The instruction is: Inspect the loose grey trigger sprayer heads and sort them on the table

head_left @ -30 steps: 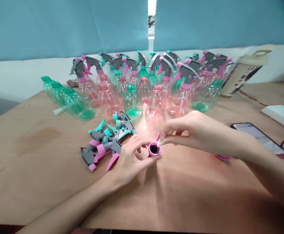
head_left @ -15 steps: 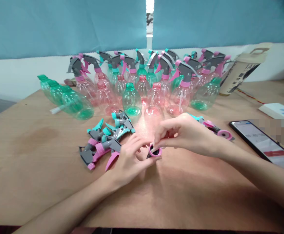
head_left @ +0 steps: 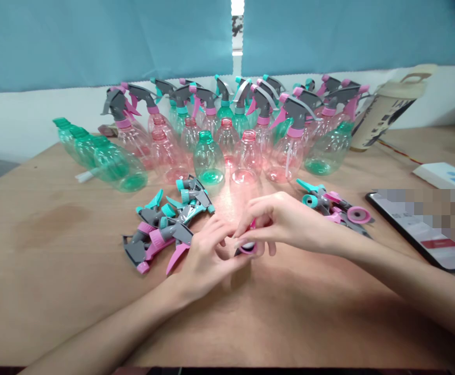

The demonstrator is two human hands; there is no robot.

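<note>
My left hand is closed around a grey trigger spray head with a pink collar, its opening facing up. My right hand is over that collar, thumb and fingers pinched together at its rim. Something whitish shows in the opening under my right thumb; what the pinch holds is too small to tell. Left of my hands lies a pile of loose spray heads with pink and turquoise collars. A smaller group of spray heads rests beyond my right wrist.
Behind my hands stand several pink and green clear bottles, many with spray heads on. Green bottles lean together at the left, near a whitish tube. A phone, a white box and a tall cup are on the right.
My right hand has shifted slightly down and left over the pink collar, now covering more of its opening. My left hand keeps its hold. The view has moved slightly.
</note>
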